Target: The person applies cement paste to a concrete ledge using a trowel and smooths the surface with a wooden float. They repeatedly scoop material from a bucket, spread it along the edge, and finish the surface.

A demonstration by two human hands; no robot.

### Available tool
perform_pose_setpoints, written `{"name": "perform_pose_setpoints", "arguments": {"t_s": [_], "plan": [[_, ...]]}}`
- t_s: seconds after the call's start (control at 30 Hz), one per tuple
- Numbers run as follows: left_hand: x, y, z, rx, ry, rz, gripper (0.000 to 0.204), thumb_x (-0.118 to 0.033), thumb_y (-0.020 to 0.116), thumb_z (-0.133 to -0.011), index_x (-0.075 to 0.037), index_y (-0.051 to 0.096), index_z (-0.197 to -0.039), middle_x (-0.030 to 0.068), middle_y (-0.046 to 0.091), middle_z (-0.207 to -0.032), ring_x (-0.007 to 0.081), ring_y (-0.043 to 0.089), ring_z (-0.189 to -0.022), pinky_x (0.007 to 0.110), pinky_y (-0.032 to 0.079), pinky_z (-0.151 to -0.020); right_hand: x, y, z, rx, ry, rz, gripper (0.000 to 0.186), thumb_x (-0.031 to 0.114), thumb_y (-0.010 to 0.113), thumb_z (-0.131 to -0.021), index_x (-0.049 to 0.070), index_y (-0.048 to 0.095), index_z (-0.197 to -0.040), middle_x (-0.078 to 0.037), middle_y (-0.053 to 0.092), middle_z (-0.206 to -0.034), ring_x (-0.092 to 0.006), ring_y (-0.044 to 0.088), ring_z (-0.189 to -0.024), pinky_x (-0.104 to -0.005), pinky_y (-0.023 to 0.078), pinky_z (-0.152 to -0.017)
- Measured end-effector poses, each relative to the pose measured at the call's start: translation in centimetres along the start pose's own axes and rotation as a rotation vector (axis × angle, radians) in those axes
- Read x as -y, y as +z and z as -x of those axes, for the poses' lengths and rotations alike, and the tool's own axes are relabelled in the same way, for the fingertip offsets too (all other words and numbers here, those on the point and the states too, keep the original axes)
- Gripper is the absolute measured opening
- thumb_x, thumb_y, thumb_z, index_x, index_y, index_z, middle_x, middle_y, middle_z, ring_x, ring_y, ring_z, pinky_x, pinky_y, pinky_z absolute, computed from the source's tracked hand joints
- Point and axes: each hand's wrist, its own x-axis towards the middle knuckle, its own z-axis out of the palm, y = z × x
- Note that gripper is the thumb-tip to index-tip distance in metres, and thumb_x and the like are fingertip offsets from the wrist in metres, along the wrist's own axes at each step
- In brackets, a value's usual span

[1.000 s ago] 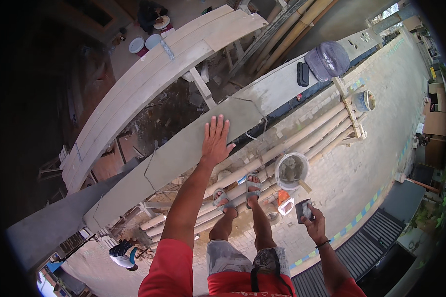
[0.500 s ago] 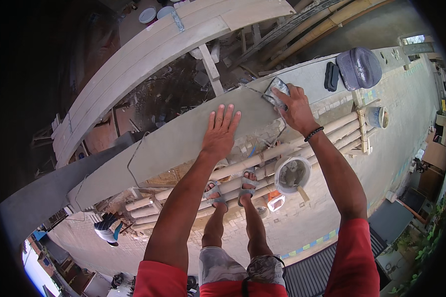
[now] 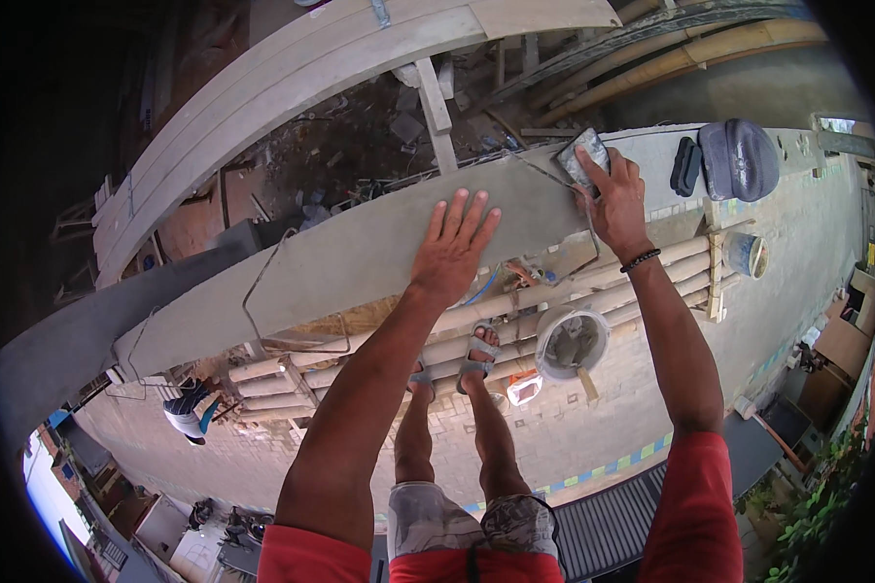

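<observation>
My left hand (image 3: pixel 449 251) lies flat with spread fingers on the smooth grey top of a long concrete beam (image 3: pixel 360 255). Closed around a small flat rectangular block (image 3: pixel 585 160), mottled grey and white as if smeared with mortar, my right hand (image 3: pixel 616 202) presses it near the beam's far edge. I cannot make out whether it is a float or a scraper. Beside it, a bent thin metal rod (image 3: pixel 544 173) crosses the beam. To the right, a black block-like piece (image 3: pixel 685 166) and a rounded grey-purple object (image 3: pixel 739 161) rest on the beam.
Under the beam run several bamboo poles (image 3: pixel 651 282), where my sandalled feet stand. A bucket of mortar (image 3: pixel 574 344) and a second bucket (image 3: pixel 747 255) are by them. Another bent rod (image 3: pixel 253 291) wraps the beam at left. A person (image 3: pixel 187 413) is far below. Beyond lies a curved ledge (image 3: pixel 292 107).
The view has shifted. My right hand has slid the block further right along the beam, past the bent rod. My left hand, still flat, has also moved right.
</observation>
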Motion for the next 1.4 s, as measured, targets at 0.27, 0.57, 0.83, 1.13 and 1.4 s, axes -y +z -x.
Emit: {"name": "perform_pose_setpoints", "arguments": {"t_s": [0.27, 0.57, 0.83, 1.13, 1.4], "plan": [[-0.2, 0.3, 0.1, -0.023, -0.009, 0.006, 0.071, -0.011, 0.049, -0.087, -0.013, 0.019, -0.152, 0.0122, 0.009, -0.159, 0.0339, 0.008, -0.147, 0.049, 0.006, -0.119, -0.7, -1.0, 1.6, 0.087, -0.162, -0.021, 0.056, 0.019, 0.069, -0.078, 0.022, 0.056, -0.132, -0.022, 0.046, -0.128, -0.0373, 0.046, -0.109, -0.0481, 0.040, -0.091], [-0.1, 0.1, 0.1, -0.036, 0.012, 0.031, 0.074, -0.009, 0.052, -0.085, -0.013, 0.019, -0.151, 0.0131, 0.010, -0.159, 0.0348, 0.010, -0.146, 0.050, 0.009, -0.118, -4.6, -1.8, 2.6, 0.080, -0.095, -0.015, 0.060, 0.019, 0.069, -0.076, 0.022, 0.055, -0.135, -0.022, 0.045, -0.128, -0.0384, 0.046, -0.108, -0.0470, 0.039, -0.095], [-0.3, -0.4, 0.0, 0.020, -0.004, 0.019, 0.072, -0.009, 0.048, -0.087, -0.013, 0.017, -0.152, 0.0134, 0.011, -0.159, 0.0346, 0.008, -0.146, 0.050, 0.006, -0.119, -5.0, -2.2, 2.1, 0.126, -0.149, -0.014, 0.060, 0.017, 0.069, -0.076, 0.025, 0.055, -0.134, -0.021, 0.045, -0.130, -0.0382, 0.045, -0.113, -0.0467, 0.039, -0.098], [-0.2, -0.1, -0.2, 0.022, -0.008, 0.025, 0.072, -0.010, 0.048, -0.088, -0.014, 0.016, -0.152, 0.0111, 0.007, -0.160, 0.0337, 0.006, -0.147, 0.049, 0.005, -0.119, -4.0, -1.8, 1.9, 0.074, -0.073, 0.028, 0.059, 0.015, 0.069, -0.075, 0.023, 0.056, -0.132, -0.022, 0.044, -0.128, -0.0387, 0.046, -0.107, -0.0437, 0.040, -0.095], [-0.1, -1.0, -0.1, 0.077, -0.007, -0.011, 0.084, -0.019, 0.064, -0.082, -0.013, 0.017, -0.152, 0.0130, 0.008, -0.159, 0.0346, 0.008, -0.146, 0.050, 0.007, -0.119, -4.6, -2.3, 3.1, 0.094, -0.038, -0.020, 0.054, 0.017, 0.067, -0.078, 0.019, 0.057, -0.131, -0.021, 0.045, -0.124, -0.0379, 0.046, -0.104, -0.0475, 0.039, -0.092]]}}
